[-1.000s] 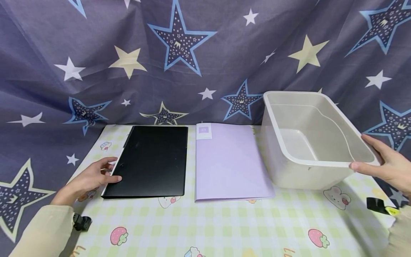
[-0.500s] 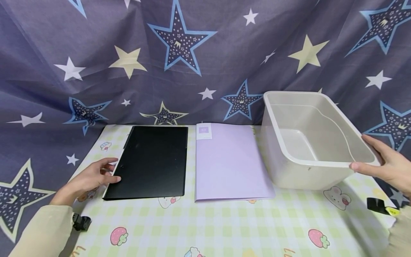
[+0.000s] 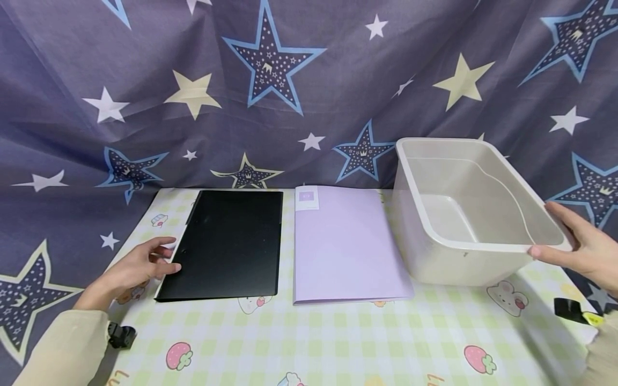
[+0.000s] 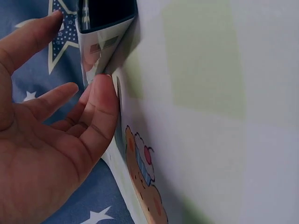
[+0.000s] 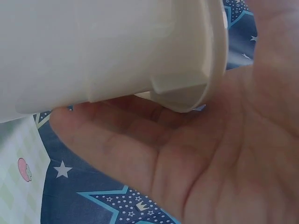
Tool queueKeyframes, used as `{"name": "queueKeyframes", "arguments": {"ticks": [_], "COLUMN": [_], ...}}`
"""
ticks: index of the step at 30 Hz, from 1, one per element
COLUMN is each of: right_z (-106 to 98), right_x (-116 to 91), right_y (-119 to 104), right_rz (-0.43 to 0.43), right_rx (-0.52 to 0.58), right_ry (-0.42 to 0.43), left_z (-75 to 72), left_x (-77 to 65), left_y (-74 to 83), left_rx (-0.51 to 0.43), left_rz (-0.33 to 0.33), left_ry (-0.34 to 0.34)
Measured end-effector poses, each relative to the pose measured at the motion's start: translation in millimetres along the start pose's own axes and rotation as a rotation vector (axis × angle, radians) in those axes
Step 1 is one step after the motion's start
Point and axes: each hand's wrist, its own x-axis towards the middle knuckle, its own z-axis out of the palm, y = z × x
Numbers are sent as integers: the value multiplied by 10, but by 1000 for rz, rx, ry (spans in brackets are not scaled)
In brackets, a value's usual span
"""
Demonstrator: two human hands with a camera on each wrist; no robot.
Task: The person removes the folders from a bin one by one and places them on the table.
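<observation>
A black folder [image 3: 230,244] with a pale spine lies at the left of the table. My left hand [image 3: 137,265] holds its left edge, with the thumb over the cover and other fingers at the spine. The left wrist view shows fingertips at the lower corner of the white spine [image 4: 99,49], which bears a small barcode label. A light purple folder [image 3: 345,246] lies flat beside it, with a white label in its upper left corner. On the right, my right hand [image 3: 584,249] grips the near right corner of a whitish plastic bin [image 3: 449,265], fingers along the outer wall.
A table [image 3: 328,343] with a green-and-white checked cover, printed with strawberries and bears, bears everything. A dark blue star-patterned curtain [image 3: 347,69] hangs behind and at the sides. The bin stands close to the purple folder's right edge.
The black folder's near left corner has shifted very slightly right and toward me under my left hand. My right hand and the bin stay in place.
</observation>
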Motion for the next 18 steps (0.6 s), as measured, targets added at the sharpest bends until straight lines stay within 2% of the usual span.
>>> {"name": "queueKeyframes", "arguments": {"ticks": [3,6,13,14,16,18], "right_z": [-8,-4,40,47,68,80], "right_x": [10,21,124,128,133,117], "right_y": [2,13,289,269,234,118], "right_rz": [-30,-15,12,3,1,-7], "right_rx": [-23,-46,-35,-7,-22,3], "right_ry": [48,103,315,328,380,403], "left_z": [-11,-31,-62,-64,-67,-69], "left_x": [-5,-15,-22,-23,-30,-36], "left_y": [17,26,48,48,49,56], "left_rx": [15,37,92,97,109,113], "left_rz": [-2,2,48,54,65,74], "left_ry": [21,46,118,131,154,174]}}
